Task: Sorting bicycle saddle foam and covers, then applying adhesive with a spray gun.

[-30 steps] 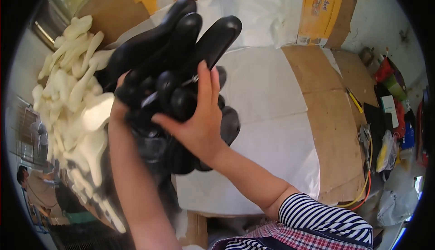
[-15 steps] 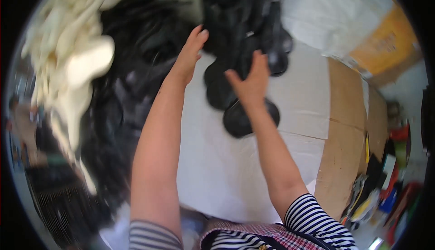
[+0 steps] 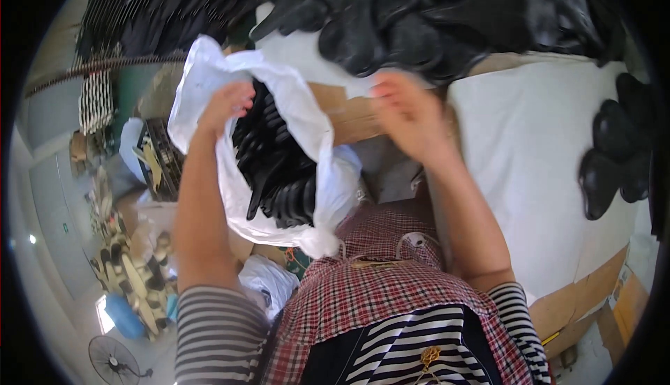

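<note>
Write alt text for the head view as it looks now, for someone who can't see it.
A person's left hand is at the mouth of an open white bag holding many black pieces; the right hand hovers to the bag's right. Beyond lies a black, shiny heap, and a red checked apron shows below.

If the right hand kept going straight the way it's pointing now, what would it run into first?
Most likely the near edge of the heap of black pieces, just beyond the fingertips of the right hand in the picture. The hand is blurred and its height unclear, so it might pass above them.
</note>
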Motion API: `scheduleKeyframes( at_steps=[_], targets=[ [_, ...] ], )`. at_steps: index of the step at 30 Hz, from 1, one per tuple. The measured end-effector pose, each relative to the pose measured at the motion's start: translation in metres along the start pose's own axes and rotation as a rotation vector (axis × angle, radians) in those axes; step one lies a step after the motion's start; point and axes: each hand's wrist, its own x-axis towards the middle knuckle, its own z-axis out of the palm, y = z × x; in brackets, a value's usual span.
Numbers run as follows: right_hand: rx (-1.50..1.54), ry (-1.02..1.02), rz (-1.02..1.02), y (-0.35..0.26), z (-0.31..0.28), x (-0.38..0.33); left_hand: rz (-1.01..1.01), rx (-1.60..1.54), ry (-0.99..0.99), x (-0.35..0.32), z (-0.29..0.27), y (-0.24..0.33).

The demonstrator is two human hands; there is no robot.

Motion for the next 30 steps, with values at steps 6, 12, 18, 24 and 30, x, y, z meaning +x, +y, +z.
scheduleKeyframes(
  at_steps=[6, 12, 18, 24, 30],
  targets=[
    [-0.338, -0.392, 0.138, 0.126, 0.199, -0.067, -0.194, 0.098, -0.008, -0.027, 0.012, -0.191],
    [-0.824, -0.517, 0.287, 0.155, 0.169, -0.127, 0.106, 0.397, -0.187, -0.078, -0.026, -0.294],
    [-0.867, -0.384, 0.495, 0.174, 0.176, -0.109, 0.185, 0.611, -0.167, -0.111, -0.001, -0.271],
    [-0.689, -0.558, 1.013, 0.144, 0.209, -0.118, 0.572, 0.183, 0.411, -0.068, -0.016, -0.243],
    [0.138, 0.043, 1.385, 0.182, 0.218, -0.120, 0.456, 1.136, 0.033, -0.022, 0.019, -0.179]
  ],
)
